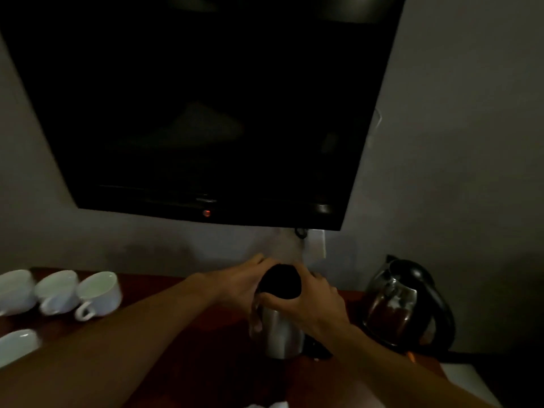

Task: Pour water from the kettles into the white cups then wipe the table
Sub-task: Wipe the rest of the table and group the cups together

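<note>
Grey wall — dark mounted television

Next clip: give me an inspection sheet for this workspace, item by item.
Surface: reddish wooden table, dimly lit; too dark to judge spills.
Job's things: steel kettle upright at centre; second kettle at right; four white cups upright at left.
Clutter: white item at the bottom edge, mostly cut off.
Grippers: left hand and right hand both grip the steel kettle's top.
Cables: dark cord beside the second kettle; plug on the wall.
Surroundings: wall-mounted television, screen dark, red light lit.
</note>
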Demonstrator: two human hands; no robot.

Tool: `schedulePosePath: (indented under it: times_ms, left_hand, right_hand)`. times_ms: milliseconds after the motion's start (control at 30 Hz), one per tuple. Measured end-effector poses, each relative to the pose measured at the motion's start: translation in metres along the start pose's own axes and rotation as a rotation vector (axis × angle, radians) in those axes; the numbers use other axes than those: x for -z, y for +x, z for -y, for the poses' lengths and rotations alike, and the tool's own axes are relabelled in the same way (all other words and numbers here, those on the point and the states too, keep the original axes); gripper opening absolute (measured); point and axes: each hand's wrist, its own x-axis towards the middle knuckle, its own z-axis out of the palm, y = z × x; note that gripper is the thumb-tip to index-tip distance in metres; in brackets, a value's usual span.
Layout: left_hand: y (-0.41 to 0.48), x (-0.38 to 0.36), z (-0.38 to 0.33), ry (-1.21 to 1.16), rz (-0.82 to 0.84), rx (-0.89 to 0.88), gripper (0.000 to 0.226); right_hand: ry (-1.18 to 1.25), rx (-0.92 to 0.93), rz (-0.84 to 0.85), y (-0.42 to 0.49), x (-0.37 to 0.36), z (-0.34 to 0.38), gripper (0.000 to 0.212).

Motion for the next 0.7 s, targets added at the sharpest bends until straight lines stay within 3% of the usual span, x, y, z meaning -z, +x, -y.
schedulePosePath:
  times_ms: [233, 400, 567, 700]
  left_hand:
    - [0.129, -0.016, -0.022, 0.006, 0.102, -0.111, 0.127]
    - [0.190, -0.024, -0.023, 0.117, 0.218, -0.216, 0.117]
    - [0.215, -0.052, 0.001, 0.169, 0.176, -0.238, 0.106]
    - [0.216, -0.055, 0.003, 0.171, 0.229, -0.253, 0.121]
  right_hand:
    - [0.032, -0.167, -0.069, 0.041, 0.030, -0.085, 0.101]
    - [0.060, -0.337, -0.133, 0.058, 0.023, -0.116, 0.100]
    - [0.140, -0.461, -0.120, 0.062, 0.003, -0.122, 0.100]
    - [0.088, -0.499, -0.105, 0.061, 0.002, -0.117, 0.098]
